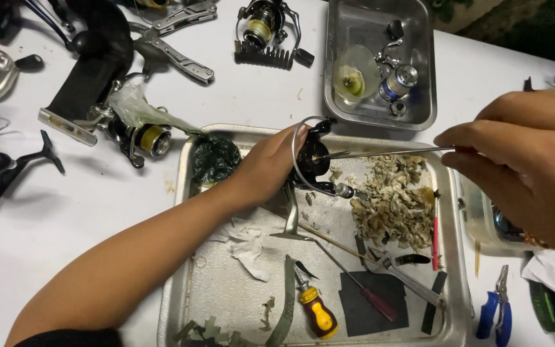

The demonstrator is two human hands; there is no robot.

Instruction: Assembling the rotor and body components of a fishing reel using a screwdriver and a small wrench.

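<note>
Thin rod worked into a black reel body over the large steel tray.

Left hand (pixel 271 164) fingers wrap the black spinning reel body with wire bail (pixel 313 160), held above the dented steel tray (pixel 191 283). Right hand (pixel 528 160) fingers pinch the far end of a long thin metal rod (pixel 387 153), its tip at the reel's centre. Best kept level and in line, reel gripped firm; pale fibrous debris (pixel 393 199) lies just below.

You see bright light from above on the white tabletop (pixel 252 96). The metal tray (pixel 181 283) shines with soft glare. Shadows are short and soft. Your right hand (pixel 528 160) looks big and a little blurry.
</note>
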